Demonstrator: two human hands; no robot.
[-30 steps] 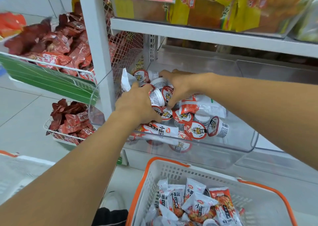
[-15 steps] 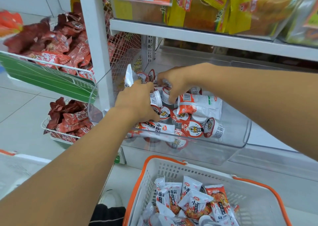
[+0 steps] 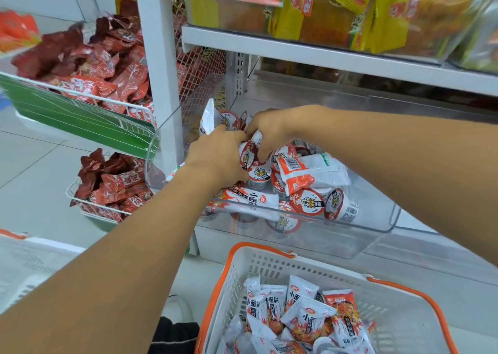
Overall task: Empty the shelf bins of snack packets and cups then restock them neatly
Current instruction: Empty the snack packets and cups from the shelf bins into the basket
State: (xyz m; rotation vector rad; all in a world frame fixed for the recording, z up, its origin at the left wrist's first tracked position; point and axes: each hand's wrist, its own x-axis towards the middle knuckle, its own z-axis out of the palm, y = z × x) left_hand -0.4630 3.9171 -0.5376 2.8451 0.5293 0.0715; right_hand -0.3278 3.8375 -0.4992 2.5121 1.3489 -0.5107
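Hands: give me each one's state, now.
Left hand: fingers curled round cups in the clear bin.
Right hand: gripping cups in the pile.

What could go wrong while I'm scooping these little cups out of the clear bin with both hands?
Both hands, left hand and right hand, bunch several cups at once, so one may slip out and drop. Loose cups by the clear bin's low front edge, like the tipped cup, could roll over it. The basket sits below and nearer, so strays might miss it.
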